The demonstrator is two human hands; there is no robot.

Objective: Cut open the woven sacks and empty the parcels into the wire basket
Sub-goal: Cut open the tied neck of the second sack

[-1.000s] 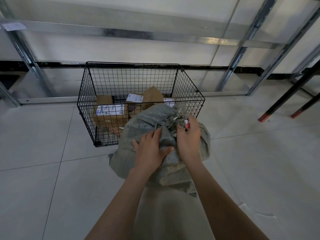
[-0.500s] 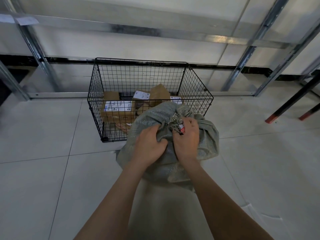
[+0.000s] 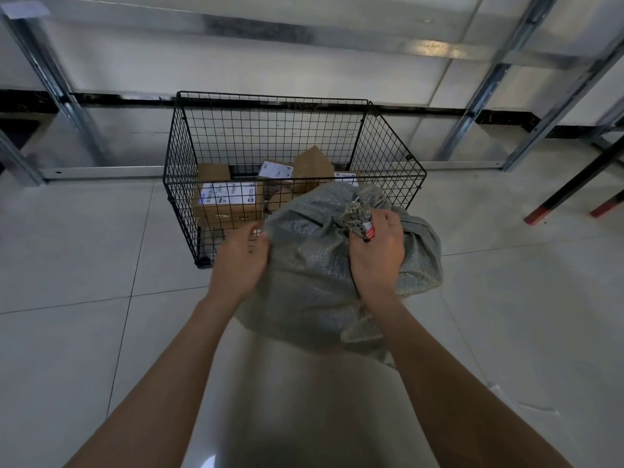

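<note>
A full grey woven sack (image 3: 314,265) stands on the floor against the front of the black wire basket (image 3: 175,184). Its tied, frayed neck (image 3: 358,211) points up and to the right. My right hand (image 3: 378,255) grips the sack just below that neck, with a small red and white object (image 3: 369,233) held against it. My left hand (image 3: 241,261) cups the sack's left side, fingers curled round the bulge; it is slightly blurred. Several brown cardboard parcels (image 3: 226,197) with white labels lie inside the basket.
The basket stands on pale floor tiles in front of a white wall with a metal shelving frame (image 3: 479,106). Two dark legs with red feet (image 3: 540,214) slant in at the right. Open floor lies to the left and right of the sack.
My left hand has let go of the fabric near the neck and slid to the sack's left side. My right hand keeps its grip below the neck. The view has moved closer.
</note>
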